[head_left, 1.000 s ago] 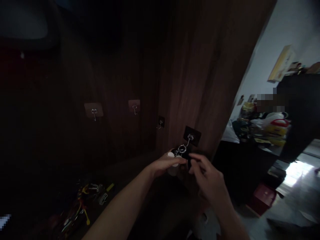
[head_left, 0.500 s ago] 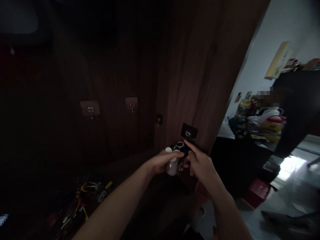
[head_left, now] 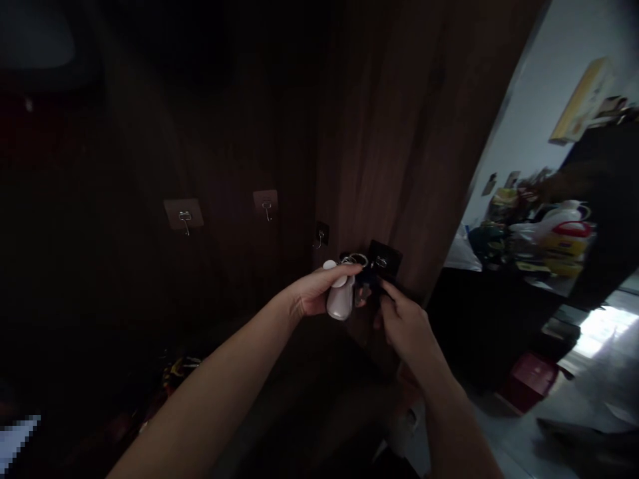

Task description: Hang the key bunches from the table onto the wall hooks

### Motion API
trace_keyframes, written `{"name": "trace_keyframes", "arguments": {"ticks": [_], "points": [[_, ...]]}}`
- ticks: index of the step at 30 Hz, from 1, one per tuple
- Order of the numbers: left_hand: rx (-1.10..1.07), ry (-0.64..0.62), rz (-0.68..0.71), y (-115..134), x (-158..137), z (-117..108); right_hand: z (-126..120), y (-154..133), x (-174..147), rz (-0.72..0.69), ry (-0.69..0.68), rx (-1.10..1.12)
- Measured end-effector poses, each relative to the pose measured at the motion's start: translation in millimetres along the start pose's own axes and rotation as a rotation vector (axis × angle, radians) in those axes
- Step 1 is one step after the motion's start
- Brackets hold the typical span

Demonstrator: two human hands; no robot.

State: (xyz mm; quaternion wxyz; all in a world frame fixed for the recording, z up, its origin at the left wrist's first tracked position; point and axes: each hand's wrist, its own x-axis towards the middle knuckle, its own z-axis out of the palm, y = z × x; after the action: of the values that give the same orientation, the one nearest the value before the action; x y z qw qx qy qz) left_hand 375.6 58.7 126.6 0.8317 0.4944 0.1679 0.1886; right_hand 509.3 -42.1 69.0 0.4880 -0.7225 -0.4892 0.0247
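Observation:
My left hand (head_left: 319, 293) is closed around a keychain with a pale, rounded pendant (head_left: 340, 303) and white round parts. Its metal ring (head_left: 359, 259) sticks up above my left thumb, beside a dark adhesive hook (head_left: 385, 259) on the wood panel. Just below that hook is my right hand (head_left: 407, 326), its index finger stretched toward the hook's lower part and its other fingers loosely bent. Dark shapes between the two hands are too dim to make out, and whether the ring touches the hook cannot be told.
A smaller dark hook (head_left: 322, 234) and two lighter adhesive hooks (head_left: 184, 214) (head_left: 265, 205) are fixed along the panel. Dim cords and small items (head_left: 177, 372) lie at lower left. Right of the panel are a cluttered black cabinet (head_left: 474, 319) and a red box (head_left: 532, 379).
My left hand has risen slightly with the keychain, bringing the ring up beside the dark hook. My right index finger now sits a little lower relative to the hook. The view has shifted slightly.

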Motion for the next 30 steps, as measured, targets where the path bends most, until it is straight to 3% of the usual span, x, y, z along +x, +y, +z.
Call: {"name": "trace_keyframes", "arguments": {"ticks": [5, 9, 10, 14, 16, 22, 26, 29, 30], "points": [[0.003, 0.131, 0.107, -3, -25, -16, -4, -1, -1, -0.002, -0.046, -0.018], [0.112, 0.254, 0.099, -34, -62, -62, 3, -5, -14, -0.094, -0.026, -0.019], [0.174, 0.341, 0.093, -45, -73, -77, 10, -6, -19, -0.137, -0.012, 0.018], [0.38, 0.673, 0.032, -82, -124, -127, 49, -3, -40, -0.235, -0.03, 0.212], [0.484, 0.757, 0.013, -89, -151, -141, 75, -1, -47, -0.215, -0.085, 0.262], [0.656, 0.915, 0.137, -76, -222, -152, 155, -15, -69, -0.183, -0.527, 0.285], [1.01, 1.142, 0.245, -81, -269, -170, 197, -35, -93, -0.37, -0.745, 0.199], [1.348, 1.225, 0.132, -105, -298, -187, 218, -49, -108, -0.505, -0.815, 0.055], [1.414, 1.191, 0.065, -116, -304, -191, 223, -53, -112, -0.546, -0.824, 0.007]]}}
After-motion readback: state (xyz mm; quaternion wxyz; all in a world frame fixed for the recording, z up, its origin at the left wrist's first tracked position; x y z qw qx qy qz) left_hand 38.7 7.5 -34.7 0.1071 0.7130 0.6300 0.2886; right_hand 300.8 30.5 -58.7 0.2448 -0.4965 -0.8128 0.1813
